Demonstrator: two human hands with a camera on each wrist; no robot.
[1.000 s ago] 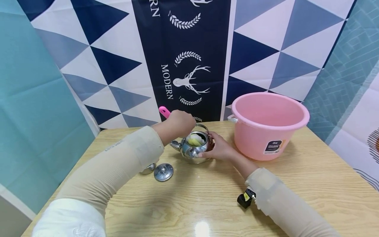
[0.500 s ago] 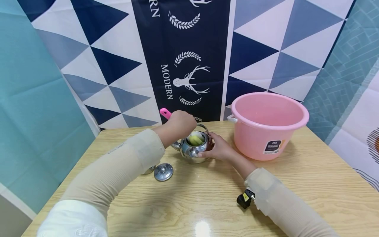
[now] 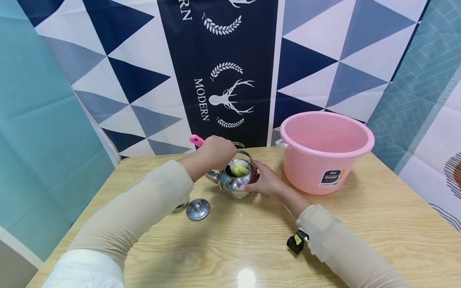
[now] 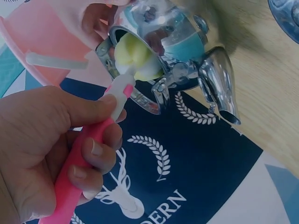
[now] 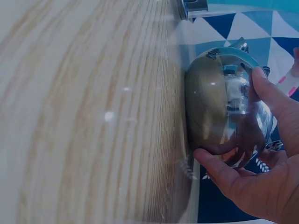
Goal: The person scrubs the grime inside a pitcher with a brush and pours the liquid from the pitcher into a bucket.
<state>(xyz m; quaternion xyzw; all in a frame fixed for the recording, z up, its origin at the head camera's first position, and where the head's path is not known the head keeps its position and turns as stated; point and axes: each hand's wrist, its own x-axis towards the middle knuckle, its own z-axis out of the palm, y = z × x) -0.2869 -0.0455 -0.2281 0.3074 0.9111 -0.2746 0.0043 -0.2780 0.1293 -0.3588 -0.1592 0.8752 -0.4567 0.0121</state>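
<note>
My left hand (image 3: 217,154) grips the pink handle of a sponge bottle brush (image 4: 74,172), its fingers and thumb wrapped round it in the left wrist view. The brush's yellow-and-white sponge head (image 3: 240,171) sits inside the mouth of a shiny metal teapot (image 3: 232,186). My right hand (image 3: 266,180) holds the teapot's body on its right side, thumb and fingers spread round the curve in the right wrist view. The teapot stands on the table with its spout (image 4: 217,84) pointing left. Its raised handle is partly hidden behind my left hand.
A metal lid (image 3: 198,209) lies on the wooden table (image 3: 230,240) in front of the teapot. Beside it, a small metal object (image 3: 181,207) is mostly hidden by my left sleeve. A large pink bucket (image 3: 302,172) stands to the right, close to my right hand.
The sponge head has shifted and turned slightly within the teapot's mouth as my left hand moves the brush. My right hand keeps its hold, and the teapot stays in place.
</note>
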